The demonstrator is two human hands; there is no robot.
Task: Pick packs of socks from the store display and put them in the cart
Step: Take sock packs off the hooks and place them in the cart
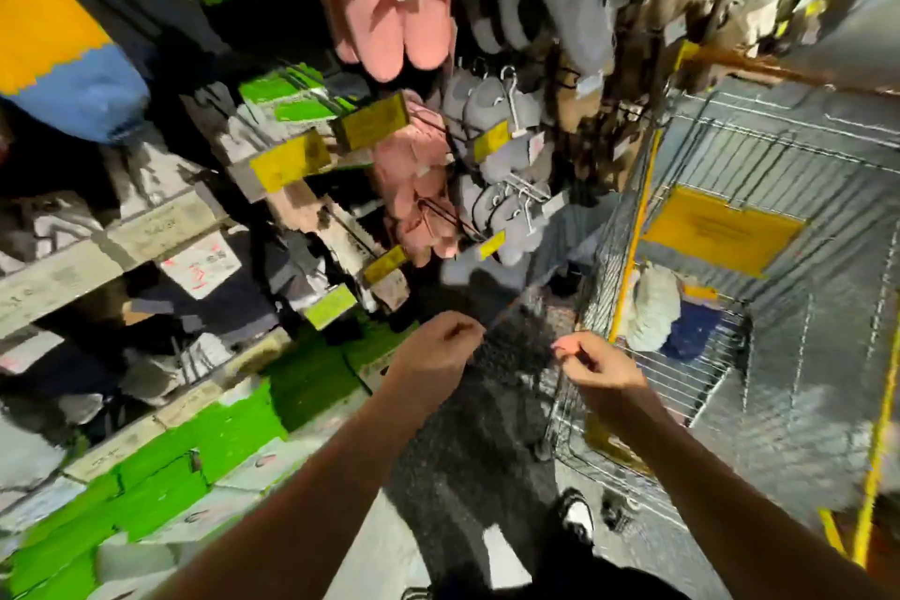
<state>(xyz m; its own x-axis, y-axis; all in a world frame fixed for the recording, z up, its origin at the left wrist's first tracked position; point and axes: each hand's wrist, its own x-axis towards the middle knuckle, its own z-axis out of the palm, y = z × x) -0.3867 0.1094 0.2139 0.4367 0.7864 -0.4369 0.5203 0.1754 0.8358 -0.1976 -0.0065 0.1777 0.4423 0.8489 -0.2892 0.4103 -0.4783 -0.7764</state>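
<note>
While gripped by two hands (511,356), one dark fuzzy pack (492,404) beside one cart (628,249).

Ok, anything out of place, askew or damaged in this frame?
Nothing looks damaged or spilled. One oddity: both hands, left hand and right hand, grip a dark fuzzy item beside the wire cart, not clearly a sock pack. Heavy motion blur hides detail.

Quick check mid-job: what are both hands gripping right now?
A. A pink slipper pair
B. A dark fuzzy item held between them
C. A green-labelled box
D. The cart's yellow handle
B: the left hand and right hand each pinch an upper edge of the dark fuzzy item, beside the cart.
</note>
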